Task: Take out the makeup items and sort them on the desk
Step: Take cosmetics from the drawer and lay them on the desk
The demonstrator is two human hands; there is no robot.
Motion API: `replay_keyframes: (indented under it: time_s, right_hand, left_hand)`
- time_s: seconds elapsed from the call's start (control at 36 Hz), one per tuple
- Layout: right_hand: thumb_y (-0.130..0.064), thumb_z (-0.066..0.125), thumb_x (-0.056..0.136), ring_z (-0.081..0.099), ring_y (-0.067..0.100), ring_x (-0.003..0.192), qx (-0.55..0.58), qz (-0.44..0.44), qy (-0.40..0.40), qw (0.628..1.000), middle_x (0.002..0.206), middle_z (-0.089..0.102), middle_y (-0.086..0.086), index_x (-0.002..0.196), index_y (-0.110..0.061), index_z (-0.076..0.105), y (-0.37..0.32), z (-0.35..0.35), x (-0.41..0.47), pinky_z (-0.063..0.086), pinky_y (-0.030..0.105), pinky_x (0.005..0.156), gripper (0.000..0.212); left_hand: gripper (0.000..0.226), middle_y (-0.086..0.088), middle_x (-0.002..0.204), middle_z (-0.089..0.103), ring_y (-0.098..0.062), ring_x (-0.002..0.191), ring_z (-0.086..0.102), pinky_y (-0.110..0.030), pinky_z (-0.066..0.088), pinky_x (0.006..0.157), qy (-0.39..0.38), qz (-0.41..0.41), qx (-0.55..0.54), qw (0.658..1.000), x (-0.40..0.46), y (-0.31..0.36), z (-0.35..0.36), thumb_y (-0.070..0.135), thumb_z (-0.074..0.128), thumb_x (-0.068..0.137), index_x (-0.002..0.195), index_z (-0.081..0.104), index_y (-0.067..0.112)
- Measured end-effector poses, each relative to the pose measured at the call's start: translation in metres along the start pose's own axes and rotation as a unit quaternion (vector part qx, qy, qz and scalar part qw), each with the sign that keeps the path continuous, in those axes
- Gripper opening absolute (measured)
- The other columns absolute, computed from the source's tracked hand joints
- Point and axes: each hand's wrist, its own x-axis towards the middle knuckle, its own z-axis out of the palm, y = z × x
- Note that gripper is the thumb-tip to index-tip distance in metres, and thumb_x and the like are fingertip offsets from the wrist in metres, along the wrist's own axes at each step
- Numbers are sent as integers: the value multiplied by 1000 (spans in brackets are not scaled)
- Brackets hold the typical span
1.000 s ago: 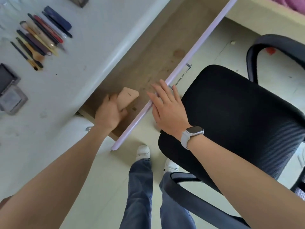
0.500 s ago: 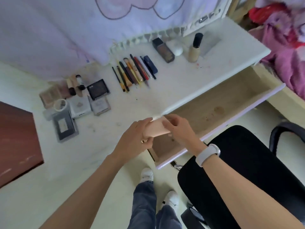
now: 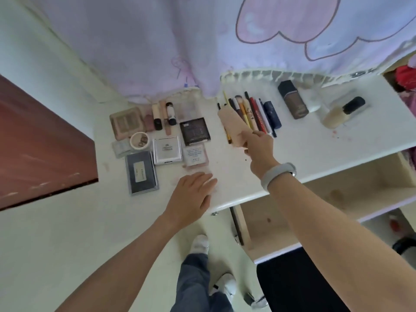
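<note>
My right hand grips a flat peach-pink case by its near end and holds it out over the white desk, just above the row of pencils and brushes. My left hand hovers low over the desk's front edge, fingers relaxed and empty. Compacts and palettes lie grouped at the left, with small tubes behind them. The open drawer sits below the desk at the right, and its visible wooden bottom is bare.
A dark foundation bottle and a pale bottle with a black cap lie at the desk's back right. A lilac curtain hangs behind. A black chair stands below the drawer; a brown panel is at the left.
The case went from my left hand in the drawer to my right hand, which has carried it up over the desk. My left hand let go and now hovers at the desk edge.
</note>
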Motion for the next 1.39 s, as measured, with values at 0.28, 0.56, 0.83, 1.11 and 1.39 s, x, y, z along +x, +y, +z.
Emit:
replay_keyframes:
  time_s: [0.28, 0.56, 0.83, 1.11, 1.39]
  right_hand:
    - [-9, 51, 88, 57, 21, 81, -110, -52, 12, 993, 91, 60, 7, 102, -5, 62, -6, 50, 38, 48, 27, 65, 18]
    - [-4, 40, 91, 57, 20, 95, -339, -209, -3, 917, 115, 63, 7, 122, -7, 59, 6, 59, 46, 39, 19, 71, 36]
    - [-1, 43, 93, 55, 18, 105, -356, -302, -29, 884, 129, 51, 8, 125, -5, 56, 15, 32, 29, 43, 16, 85, 35]
    - [2, 42, 92, 50, 1, 78, -266, -187, 67, 943, 113, 55, 5, 120, -8, 57, 86, -87, -29, 42, 17, 72, 33]
    - [-6, 42, 91, 34, 29, 125, -275, 68, 242, 928, 142, 32, 15, 139, -5, 36, 146, -215, -31, 36, 39, 102, 49]
  left_hand:
    - [43, 0, 142, 47, -21, 133, 40, -38, 26, 112, -33, 36, 22, 999, -11, -16, 9, 30, 40, 94, 134, 51, 18]
    - [41, 0, 141, 49, -21, 132, 40, -39, 27, 110, -23, 37, 20, 999, -9, -16, 8, 29, 43, 93, 131, 54, 18]
    - [40, -2, 139, 51, -21, 130, 41, -39, 28, 108, -4, 33, 10, 999, -9, -15, 8, 26, 45, 91, 129, 56, 16]
    - [37, -7, 124, 57, -26, 123, 43, -46, 27, 106, 14, -100, -63, 993, 4, 36, 16, 22, 37, 83, 109, 62, 15]
    - [26, -1, 103, 63, -24, 97, 60, -37, 42, 83, -20, 42, -114, 992, 39, 151, 58, 20, 46, 81, 99, 65, 15]
